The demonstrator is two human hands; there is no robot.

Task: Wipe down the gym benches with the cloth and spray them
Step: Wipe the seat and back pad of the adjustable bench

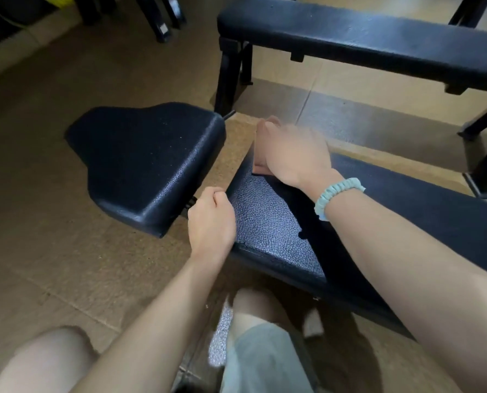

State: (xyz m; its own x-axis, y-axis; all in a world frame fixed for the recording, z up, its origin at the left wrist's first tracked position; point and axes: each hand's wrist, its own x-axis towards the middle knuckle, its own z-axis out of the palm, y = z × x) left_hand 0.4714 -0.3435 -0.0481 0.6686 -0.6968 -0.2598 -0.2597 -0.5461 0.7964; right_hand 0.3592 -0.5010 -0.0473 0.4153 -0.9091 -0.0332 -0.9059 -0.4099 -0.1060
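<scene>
- While the left hand (212,219) curls closed at the near bench (279,228) pad's left edge, the blurred right hand (290,154) presses a cloth (260,165) on its far corner.
- Whether those fingers grip it, I cannot tell.
- Another bench (364,38) stands far right.

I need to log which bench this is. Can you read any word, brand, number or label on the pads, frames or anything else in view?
None: nothing in view can be read.
Near bench pad: no label.
Seat pad: no label.
Far bench: no label.
Pale patch on a far post: too small and blurred to tell if it holds text.

Mint beaded bracelet (339,198), grey shorts (262,361)
</scene>
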